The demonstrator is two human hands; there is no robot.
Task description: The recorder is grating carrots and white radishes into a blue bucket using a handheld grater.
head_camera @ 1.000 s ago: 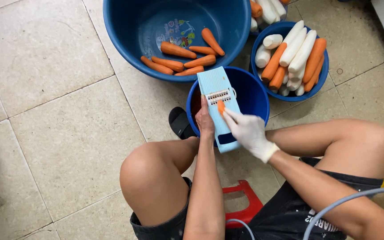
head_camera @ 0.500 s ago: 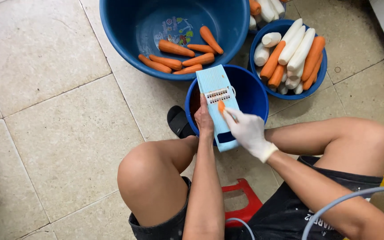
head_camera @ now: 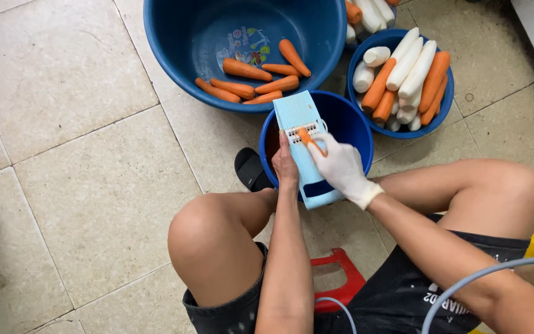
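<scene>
Head view: you look straight down between your knees at the tiled floor (head_camera: 81, 185), where three blue vessels crowd the far side.
Grater: the pale blue slicer board (head_camera: 307, 148) leans with its far end on the rim of the small blue bucket (head_camera: 356, 124), so cuttings would drop inside.
Left hand: your bare left hand (head_camera: 284, 166) is clamped on the board's left edge, steadying it.
Right hand: your gloved right hand (head_camera: 340, 166) is closed around a carrot stub (head_camera: 307, 137), pressing it on the blades; the glove guards your fingers.
Supply: whole carrots (head_camera: 248, 77) lie in the big blue basin (head_camera: 174, 37), far left.
Far right: a blue bowl (head_camera: 443, 111) holds white radishes (head_camera: 406, 62) and more carrots.
Seat: a red stool (head_camera: 341, 278) is under you.
</scene>
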